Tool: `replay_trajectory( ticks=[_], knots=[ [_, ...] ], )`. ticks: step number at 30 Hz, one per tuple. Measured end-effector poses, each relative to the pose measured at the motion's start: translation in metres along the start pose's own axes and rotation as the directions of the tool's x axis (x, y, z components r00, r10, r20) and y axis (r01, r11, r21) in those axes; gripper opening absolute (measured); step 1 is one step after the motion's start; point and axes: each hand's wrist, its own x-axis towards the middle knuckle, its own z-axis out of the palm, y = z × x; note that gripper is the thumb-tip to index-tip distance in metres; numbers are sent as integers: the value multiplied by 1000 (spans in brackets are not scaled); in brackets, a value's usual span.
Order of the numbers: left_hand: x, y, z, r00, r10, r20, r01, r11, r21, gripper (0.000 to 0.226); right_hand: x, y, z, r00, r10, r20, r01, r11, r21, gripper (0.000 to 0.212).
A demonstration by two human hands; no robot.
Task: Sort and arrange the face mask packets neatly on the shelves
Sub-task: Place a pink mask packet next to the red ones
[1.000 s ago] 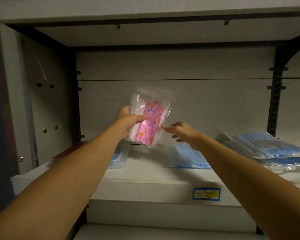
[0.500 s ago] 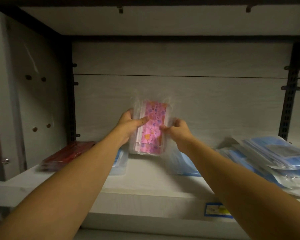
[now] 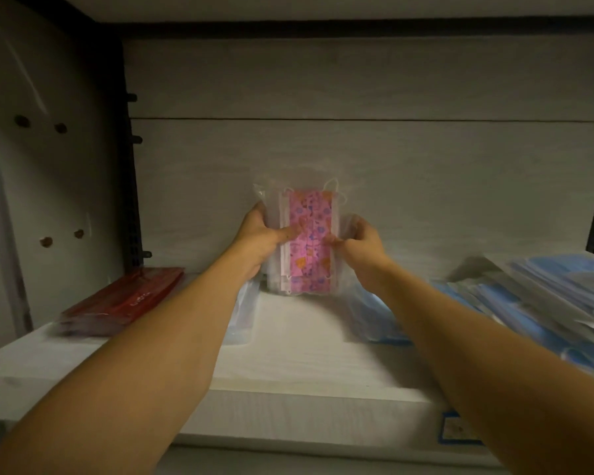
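Both hands, left hand [image 3: 259,234] and right hand [image 3: 359,243], pinch the upright clear packet [image 3: 306,241] (pink patterned masks inside).

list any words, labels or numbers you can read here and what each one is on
None can be read for certain.
Red packet: small white lettering on its top face, too blurred to read.
Blue-bordered shelf tag on the front edge of the shelf: print too small and blurred to read.
Pink packet, held upright by the left hand and right hand: pattern only, no text.
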Motion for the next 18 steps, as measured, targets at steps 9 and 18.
replay_trajectory(
  ticks=[9,18],
  knots=[
    [-3,-7,0,1000,-15,12,16,996,-82,53,0,7,-6,988,70,135,-73,997,17,51],
    [-5,0,7,999,-43,-23,37,978,-203,18,-1,9,1,994,39,104,-43,998,38,48]
  ],
)
